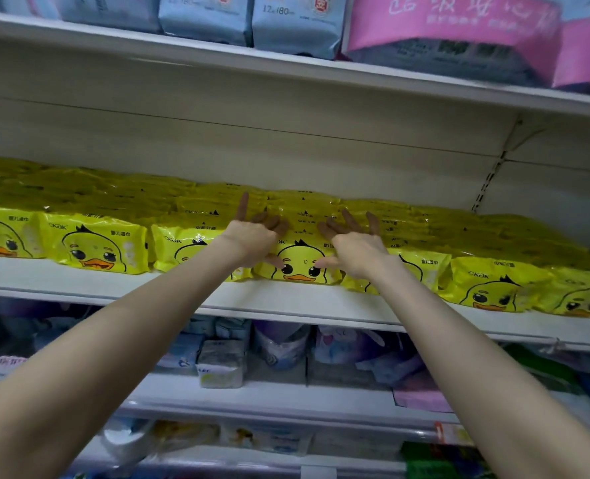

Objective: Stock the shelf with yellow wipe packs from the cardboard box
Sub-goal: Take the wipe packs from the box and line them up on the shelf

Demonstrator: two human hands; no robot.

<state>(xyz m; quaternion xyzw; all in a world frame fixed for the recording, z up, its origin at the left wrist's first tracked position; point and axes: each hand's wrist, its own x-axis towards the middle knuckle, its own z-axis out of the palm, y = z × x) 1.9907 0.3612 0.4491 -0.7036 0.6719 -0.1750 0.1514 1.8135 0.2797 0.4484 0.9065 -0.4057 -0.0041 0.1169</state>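
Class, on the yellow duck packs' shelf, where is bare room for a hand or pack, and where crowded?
Free: front strip of white metal shelf before the yellow duck-print wipe packs; the gap above them. Crowded: their row, under left hand and right hand.

— Where do the yellow plastic wipe packs (93,250) lie?
— On the white metal shelf (79,280), in rows from nine o'clock to three o'clock, stacked front to back.
— And the grips?
— The left grip (252,242) is beside the right grip (355,252), both on the centre stack. Blue soft packs (205,19) are on the shelf above, at twelve o'clock.
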